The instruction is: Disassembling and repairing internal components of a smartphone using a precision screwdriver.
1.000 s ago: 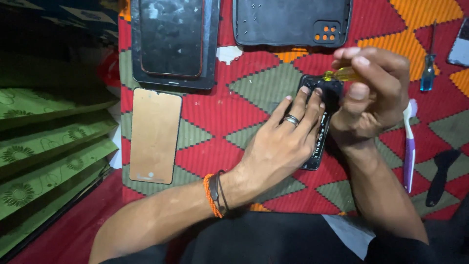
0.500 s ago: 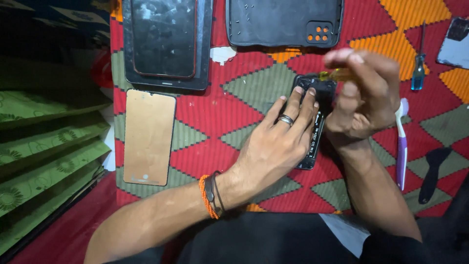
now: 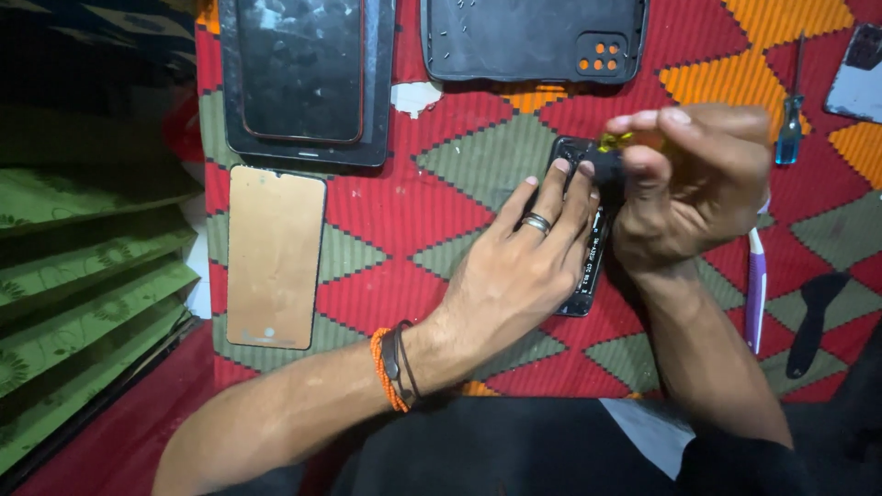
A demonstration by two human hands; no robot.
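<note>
An opened black phone body (image 3: 588, 266) lies on a red, green and orange patterned cloth (image 3: 395, 211). My left hand (image 3: 524, 266), with a ring on one finger and orange and black bands at the wrist, lies flat on the phone body and presses it down. My right hand (image 3: 689, 184) is closed around a small screwdriver with a yellow-and-black handle (image 3: 617, 152), held upright over the phone's top end. The screwdriver's tip is hidden behind my fingers.
At the top lie a black phone screen assembly (image 3: 303, 73) and a black back cover (image 3: 533, 37) with orange camera holes. A copper-coloured plate (image 3: 274, 253) sits at the left. A blue screwdriver (image 3: 790, 119), a purple-and-white toothbrush (image 3: 755, 285) and a black pry tool (image 3: 813, 321) lie at the right.
The view has shifted slightly. My right hand has turned a little on the screwdriver above the phone. My left hand stays pressed on the phone body.
</note>
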